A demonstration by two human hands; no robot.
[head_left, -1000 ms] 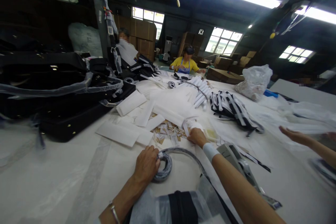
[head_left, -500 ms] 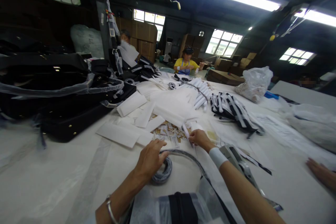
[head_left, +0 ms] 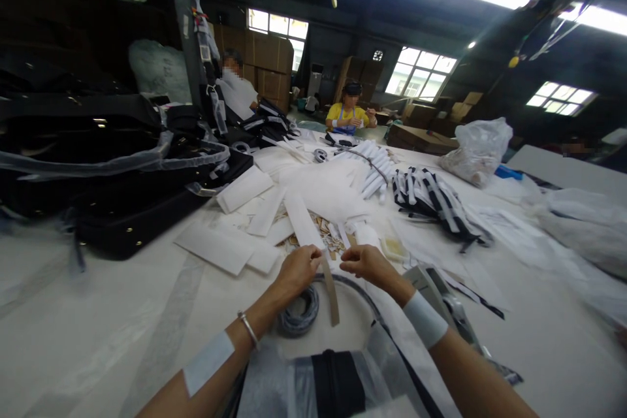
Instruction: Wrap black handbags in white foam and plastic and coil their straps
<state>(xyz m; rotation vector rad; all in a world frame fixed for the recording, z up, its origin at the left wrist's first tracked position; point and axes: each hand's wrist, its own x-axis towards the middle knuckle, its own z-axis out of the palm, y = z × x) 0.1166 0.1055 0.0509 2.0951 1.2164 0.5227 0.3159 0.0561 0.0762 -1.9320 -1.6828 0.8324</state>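
Note:
My left hand (head_left: 298, 269) pinches the upper end of a narrow tan strip (head_left: 331, 297), which hangs down over the table. Close by on the right is my right hand (head_left: 368, 265), thumb and fingers drawn together; whether something small is between them I cannot make out. Beneath my left hand a plastic-wrapped grey coil (head_left: 300, 315) lies on the table, with a curved wrapped strap running right from it. Nearest to me sits a black bag (head_left: 337, 382) partly covered in clear plastic. White paper pieces (head_left: 301, 219) and a heap of small tan tags (head_left: 327, 235) lie beyond my hands.
Black bags (head_left: 122, 209) are piled on the left. A grey metal device (head_left: 445, 304) stands beside my right forearm. Farther right lie black straps wrapped in white (head_left: 431, 202) and a clear plastic sack (head_left: 477, 150). A co-worker in yellow (head_left: 350, 114) sits across the table.
My left hand has moved right and up from the coil and now holds the tan strip. My right hand has shifted slightly toward me. Another person's hand at the right edge has mostly gone from view.

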